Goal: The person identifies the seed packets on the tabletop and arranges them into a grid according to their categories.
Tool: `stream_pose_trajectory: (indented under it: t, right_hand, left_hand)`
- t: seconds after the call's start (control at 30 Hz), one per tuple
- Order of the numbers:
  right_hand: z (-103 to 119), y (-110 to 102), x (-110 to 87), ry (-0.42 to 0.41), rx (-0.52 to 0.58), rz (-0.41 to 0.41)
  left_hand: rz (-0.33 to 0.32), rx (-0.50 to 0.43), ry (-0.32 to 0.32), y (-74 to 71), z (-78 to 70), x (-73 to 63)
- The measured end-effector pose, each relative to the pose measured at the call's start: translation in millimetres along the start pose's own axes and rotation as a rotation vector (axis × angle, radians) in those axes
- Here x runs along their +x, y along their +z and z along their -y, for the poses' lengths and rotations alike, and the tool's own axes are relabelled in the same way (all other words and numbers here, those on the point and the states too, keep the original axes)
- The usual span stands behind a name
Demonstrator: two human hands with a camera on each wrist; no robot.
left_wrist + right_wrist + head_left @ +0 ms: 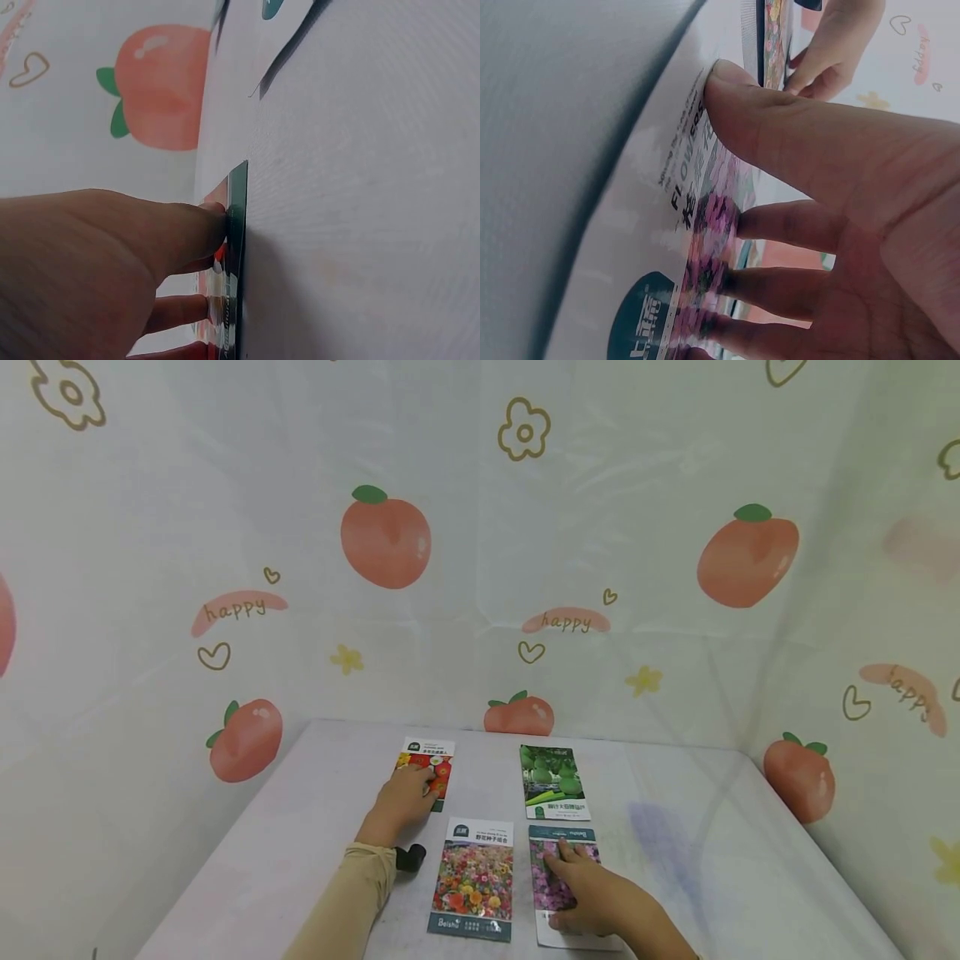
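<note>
Four paper seed packets would be counted as several here; they lie in two rows on the white table. My left hand (405,795) rests its fingertips on the red-flower seed packet (442,750) at the back left. In the left wrist view, its thumb (196,232) and fingers touch that packet's face. At the front right, my right hand (603,893) spreads over the purple-flower seed packet (542,852), printed upside down from here. The right wrist view shows its thumb (739,97) and fingertips pressing on the packet, uncurled.
A mixed-flower seed packet (474,881) lies at the front, left of the purple one. Behind the purple one is a green seed packet (555,777) with gourd-like fruit. A peach-printed curtain (465,652) surrounds the table (247,860). A black band (410,858) sits at my left wrist.
</note>
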State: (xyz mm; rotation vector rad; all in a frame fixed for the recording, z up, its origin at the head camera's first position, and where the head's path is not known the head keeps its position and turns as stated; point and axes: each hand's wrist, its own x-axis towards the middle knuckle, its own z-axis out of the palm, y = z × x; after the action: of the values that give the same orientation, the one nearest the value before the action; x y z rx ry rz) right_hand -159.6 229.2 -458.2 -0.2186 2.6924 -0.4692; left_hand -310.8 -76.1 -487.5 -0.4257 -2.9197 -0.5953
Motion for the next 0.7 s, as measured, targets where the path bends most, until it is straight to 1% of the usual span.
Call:
stream_pose_trajectory:
  t: [0.2, 0.47, 0.7]
  right_hand:
    - [-0.2, 0.2, -0.4, -0.001, 0.001, -0.002]
    - [-0.5, -0.1, -0.2, -0.005, 0.001, -0.001]
    - [2.2, -1.2, -0.7, 0.003, -0.005, 0.001]
  left_hand:
    - [0.010, -0.003, -0.010, 1.0, -2.4, 0.4]
    - [0.000, -0.002, 0.018, -0.5, -2.1, 1.1]
    - [0.001, 0.010, 0.014, 3.3, -0.3, 4.1]
